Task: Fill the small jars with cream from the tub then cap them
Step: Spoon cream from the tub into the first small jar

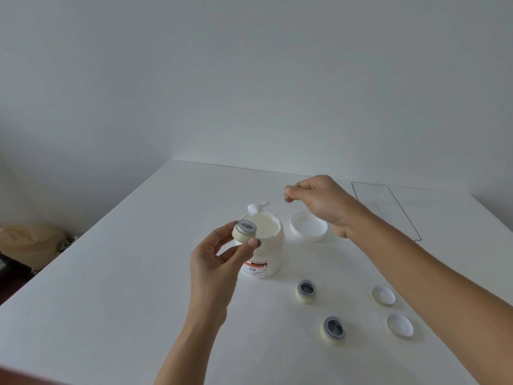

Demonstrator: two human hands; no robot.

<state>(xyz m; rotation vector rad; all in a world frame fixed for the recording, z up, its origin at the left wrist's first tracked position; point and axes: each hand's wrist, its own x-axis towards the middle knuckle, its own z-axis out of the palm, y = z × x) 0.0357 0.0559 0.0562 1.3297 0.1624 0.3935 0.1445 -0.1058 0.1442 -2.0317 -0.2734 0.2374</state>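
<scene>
An open white cream tub stands mid-table, full of cream. My left hand pinches a small cream-coloured jar with a grey open mouth, held beside the tub's left rim. Above the tub, my right hand pinches a thin clear spatula whose tip carries a blob of cream. Two more small open jars sit on the table nearer me. Two clear caps lie to their right.
The tub's white lid lies upside down right of the tub. A clear flat panel lies at the back right of the white table. A brown bag sits on the floor beyond the table's left edge.
</scene>
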